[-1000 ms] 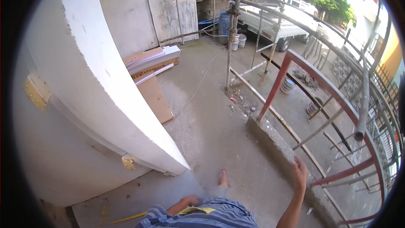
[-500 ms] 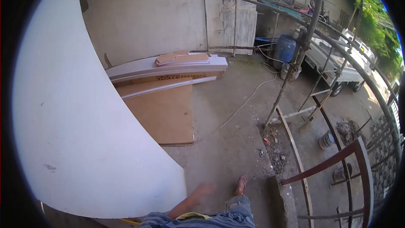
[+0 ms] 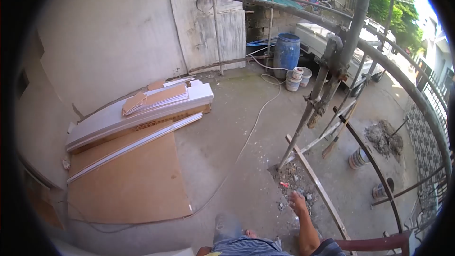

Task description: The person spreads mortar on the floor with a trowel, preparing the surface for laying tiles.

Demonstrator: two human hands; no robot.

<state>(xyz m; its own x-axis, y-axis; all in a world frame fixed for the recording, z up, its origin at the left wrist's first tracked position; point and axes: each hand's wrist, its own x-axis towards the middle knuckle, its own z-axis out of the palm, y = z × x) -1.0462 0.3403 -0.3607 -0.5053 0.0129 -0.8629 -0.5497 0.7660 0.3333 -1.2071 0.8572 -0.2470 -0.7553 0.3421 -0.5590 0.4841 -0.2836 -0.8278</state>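
My right hand (image 3: 297,203) is held out low in front of me, above the rubble (image 3: 294,185) beside a scaffold post. Its fingers are loosely stretched and nothing is in them. On my left side only a small patch of skin shows at the bottom edge; the left hand itself is out of sight. Ahead to the left lies a stack of long white panels (image 3: 199,96) with cut cardboard pieces (image 3: 163,97) on top. In front of it, a large brown board (image 3: 128,180) lies flat, with thin white strips (image 3: 142,148) across it.
Scaffold poles (image 3: 350,33) cross the right side. A blue drum (image 3: 286,52) and several buckets (image 3: 293,83) stand near a white truck (image 3: 317,42). A hose or cable (image 3: 253,132) snakes over the floor. Timber (image 3: 322,189), a bucket (image 3: 359,158) and a mortar heap (image 3: 384,138) lie right.
My view has turned right and moved forward. The big white curved surface at left has mostly left view. My left hand has dropped out of sight; my right hand has come into view.
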